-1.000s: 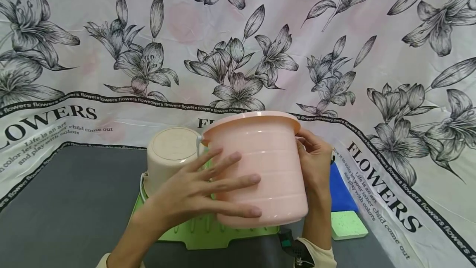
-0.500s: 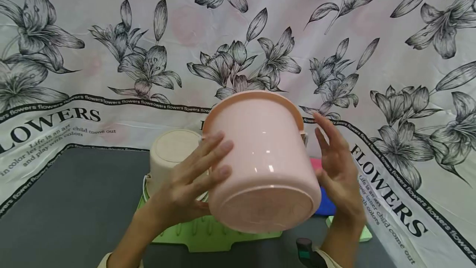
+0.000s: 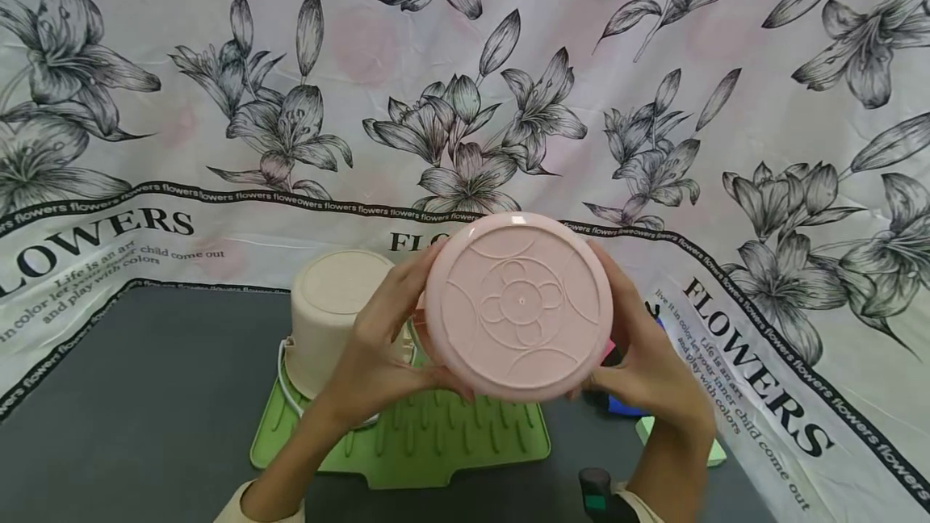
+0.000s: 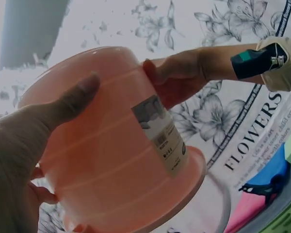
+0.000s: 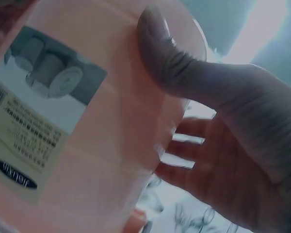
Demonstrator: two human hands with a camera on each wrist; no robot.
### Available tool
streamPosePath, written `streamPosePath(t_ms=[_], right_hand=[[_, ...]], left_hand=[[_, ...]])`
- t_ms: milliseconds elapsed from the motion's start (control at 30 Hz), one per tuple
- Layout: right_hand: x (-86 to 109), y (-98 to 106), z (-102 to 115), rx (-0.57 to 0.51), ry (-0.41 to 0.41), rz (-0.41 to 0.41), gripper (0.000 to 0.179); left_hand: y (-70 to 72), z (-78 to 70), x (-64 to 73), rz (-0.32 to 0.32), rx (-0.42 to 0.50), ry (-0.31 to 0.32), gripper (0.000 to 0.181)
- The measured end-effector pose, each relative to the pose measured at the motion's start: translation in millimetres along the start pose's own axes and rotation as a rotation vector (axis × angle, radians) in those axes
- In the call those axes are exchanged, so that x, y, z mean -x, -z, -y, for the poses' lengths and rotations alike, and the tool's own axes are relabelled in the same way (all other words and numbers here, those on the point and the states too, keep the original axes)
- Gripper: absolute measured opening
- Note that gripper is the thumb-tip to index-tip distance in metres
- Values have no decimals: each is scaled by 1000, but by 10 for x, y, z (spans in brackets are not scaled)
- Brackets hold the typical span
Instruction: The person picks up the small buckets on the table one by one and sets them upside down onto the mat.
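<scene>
A pale pink bucket (image 3: pixel 519 305) is held up in the air with its flower-embossed base facing the head camera. My left hand (image 3: pixel 381 345) holds its left side, thumb along the wall in the left wrist view. On the opposite side my right hand (image 3: pixel 643 345) grips it, thumb pressed on the wall (image 5: pixel 116 97) in the right wrist view. A printed label (image 4: pixel 160 136) shows on the bucket's side. The rim and a pale handle (image 4: pixel 226 204) point away from me. An upside-down cream bucket (image 3: pixel 337 297) stands on a green ridged mat (image 3: pixel 450 454).
The mat lies on a dark grey table (image 3: pixel 145 394). To the right sit a light green sponge (image 3: pixel 715 452) and a blue cloth (image 3: pixel 623 407) with a pink part, half hidden by my right hand. A flower-printed sheet (image 3: pixel 465 63) hangs behind.
The pink bucket has tipped so that its base, first hidden, now faces me. My right hand has moved from the rim, passing open beside the bucket, to hold its right wall.
</scene>
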State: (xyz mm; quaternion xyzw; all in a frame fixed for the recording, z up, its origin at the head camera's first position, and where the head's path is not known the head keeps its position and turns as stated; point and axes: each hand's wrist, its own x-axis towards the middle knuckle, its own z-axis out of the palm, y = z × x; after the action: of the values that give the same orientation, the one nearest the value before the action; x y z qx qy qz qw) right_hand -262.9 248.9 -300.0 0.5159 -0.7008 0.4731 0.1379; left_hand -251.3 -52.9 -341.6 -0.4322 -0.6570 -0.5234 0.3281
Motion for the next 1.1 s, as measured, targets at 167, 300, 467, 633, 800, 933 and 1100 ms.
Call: streamPosePath(t_ms=[167, 300, 467, 633, 800, 933, 1100], right_hand=[[7, 44, -314, -29, -137, 41, 118], [24, 33, -453, -24, -181, 66, 106], [61, 32, -483, 54, -300, 54, 91], [93, 19, -622, 65, -457, 74, 90], [175, -5, -790, 42, -542, 99, 107], [168, -70, -891, 104, -597, 170, 123], [90, -166, -923, 117, -611, 231, 126]], left_hand=[[-87, 149, 40, 8, 106, 279, 116], [-128, 208, 57, -22, 100, 458, 102], [-161, 251, 50, -42, 52, 596, 102], [-225, 379, 65, -11, 50, 731, 96], [-292, 514, 102, 72, 41, 804, 99], [-305, 608, 162, 165, -4, 855, 100], [-270, 686, 241, 246, -75, 893, 101]])
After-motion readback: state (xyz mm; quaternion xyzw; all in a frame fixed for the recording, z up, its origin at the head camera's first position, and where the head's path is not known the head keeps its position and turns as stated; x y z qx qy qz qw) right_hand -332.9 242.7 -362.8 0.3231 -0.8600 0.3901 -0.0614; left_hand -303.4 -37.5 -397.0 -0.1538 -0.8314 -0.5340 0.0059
